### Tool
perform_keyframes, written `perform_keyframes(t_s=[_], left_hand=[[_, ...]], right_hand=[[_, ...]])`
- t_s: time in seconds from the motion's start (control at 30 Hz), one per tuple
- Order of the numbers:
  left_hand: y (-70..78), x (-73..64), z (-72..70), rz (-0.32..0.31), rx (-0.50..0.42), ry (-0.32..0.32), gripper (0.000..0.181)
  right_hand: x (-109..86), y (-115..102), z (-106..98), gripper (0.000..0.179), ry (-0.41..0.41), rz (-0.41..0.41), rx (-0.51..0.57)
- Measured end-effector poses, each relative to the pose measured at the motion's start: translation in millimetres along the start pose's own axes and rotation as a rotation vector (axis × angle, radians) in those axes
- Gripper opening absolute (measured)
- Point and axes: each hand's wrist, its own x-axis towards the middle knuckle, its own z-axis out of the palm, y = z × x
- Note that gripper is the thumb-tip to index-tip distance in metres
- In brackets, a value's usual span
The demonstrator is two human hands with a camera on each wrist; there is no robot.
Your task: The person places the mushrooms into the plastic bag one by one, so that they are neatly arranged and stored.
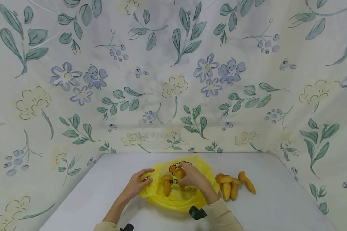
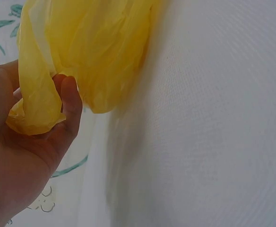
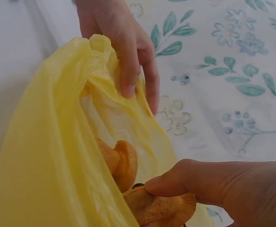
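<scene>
A crumpled yellow plastic bag (image 1: 176, 203) with dark and orange print lies on the white table. My left hand (image 1: 136, 184) grips its left edge; in the left wrist view a fold of yellow film (image 2: 38, 104) passes between thumb and fingers. My right hand (image 1: 192, 176) holds an orange-brown mushroom (image 1: 179, 173) by its cap at the bag's mouth. Beside that one, another mushroom (image 1: 167, 184) lies inside the bag, cap toward the far side. From the right wrist, the thumb (image 3: 171, 182) presses on the held mushroom (image 3: 164, 210), whose lower part is cut off by the frame.
Right of the bag, several more mushrooms (image 1: 226, 187) lie bunched together, with a single one (image 1: 247, 183) at their right end. The white tabletop (image 1: 283, 199) reaches back to a hanging flowered cloth (image 1: 150, 118). Dark wrist devices (image 1: 197, 213) sit at both sleeves.
</scene>
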Motion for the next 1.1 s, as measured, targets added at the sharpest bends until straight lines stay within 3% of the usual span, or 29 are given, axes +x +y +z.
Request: perform_keyframes(t_s=[0.2,0.53,0.77,1.1], left_hand=[[0.2,-0.6,1.7,-0.011,0.004,0.013,0.034],[2.9,-3.1,-1.4,0.024,-0.007,0.002,0.035],[0.7,-1.5,-1.4,0.029,0.0,-0.002,0.035],[0.9,0.3,1.5,-0.01,0.01,0.01,0.035]], right_hand=[[4.0,2.3,5.9,0.06,-0.011,0.012,0.02],[6.4,5.7,12.6,0.06,-0.016,0.041,0.066],[7.9,9.4,17.9,0.058,-0.001,0.025,0.042],[10.9,11.8,22.2,0.057,0.004,0.05,0.023]])
